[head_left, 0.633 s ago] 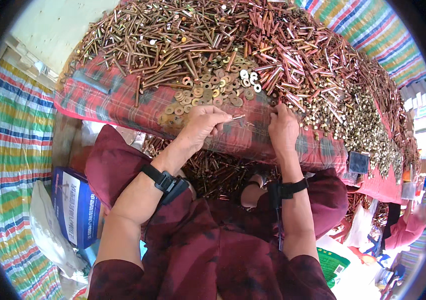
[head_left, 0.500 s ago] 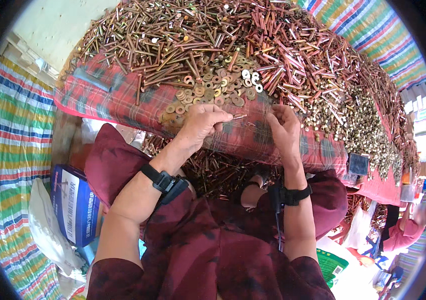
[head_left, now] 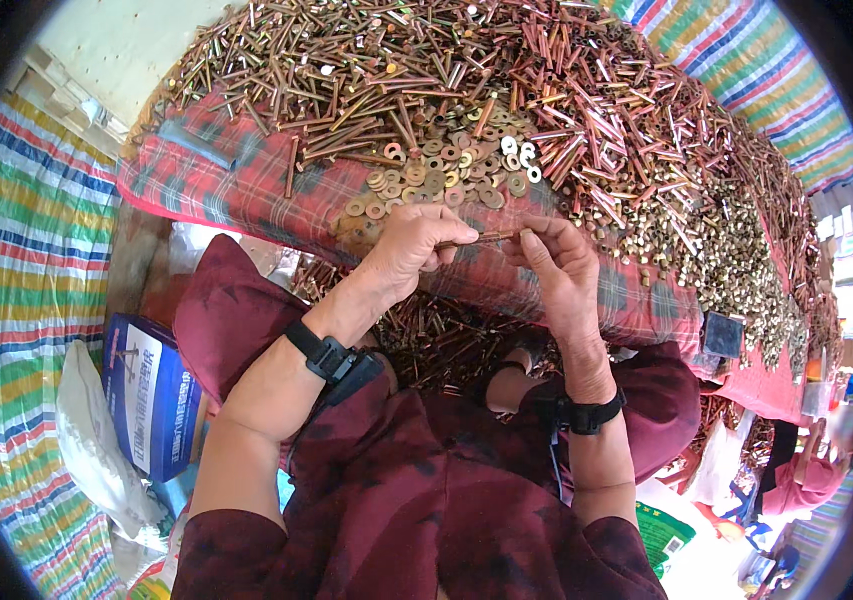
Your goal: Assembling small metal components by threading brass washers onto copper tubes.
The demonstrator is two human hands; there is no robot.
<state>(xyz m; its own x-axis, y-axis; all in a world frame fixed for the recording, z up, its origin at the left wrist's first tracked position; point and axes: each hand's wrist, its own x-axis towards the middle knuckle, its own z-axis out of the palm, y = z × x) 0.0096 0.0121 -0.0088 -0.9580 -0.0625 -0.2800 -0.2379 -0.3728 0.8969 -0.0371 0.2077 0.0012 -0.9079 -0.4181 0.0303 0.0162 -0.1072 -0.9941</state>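
1. I read the left hand (head_left: 412, 245) near the centre of the frame: thumb and index finger pinch one end of a slim, copper-coloured metal rod (head_left: 492, 238), the other fingers curled in.
2. The rod lies roughly level, pointing to frame right, between the two hands and above the red-and-black plaid cloth (head_left: 196, 195).
3. Right hand (head_left: 564, 265), just right of centre: thumb and fingertips meet at the rod's far end, remaining fingers loosely bent. I cannot tell whether they grip it or only touch it.
4. Directly above the left hand I log a patch of flat, round, brass-coloured washers (head_left: 436, 178); a few pale silvery washers (head_left: 512, 147) lie at its right edge.
5. Upper centre: a heap of long, copper-coloured metal bolts (head_left: 366, 85). Upper right of centre: a heap of reddish, slender metal tubes (head_left: 586, 125).
6. Right of the right hand I note many small, brass-coloured metal nuts (head_left: 731, 265), spread toward the right edge.
7. Black strap bands circle both wrists. A blue-and-white cardboard box (head_left: 158, 400) stands at lower left.
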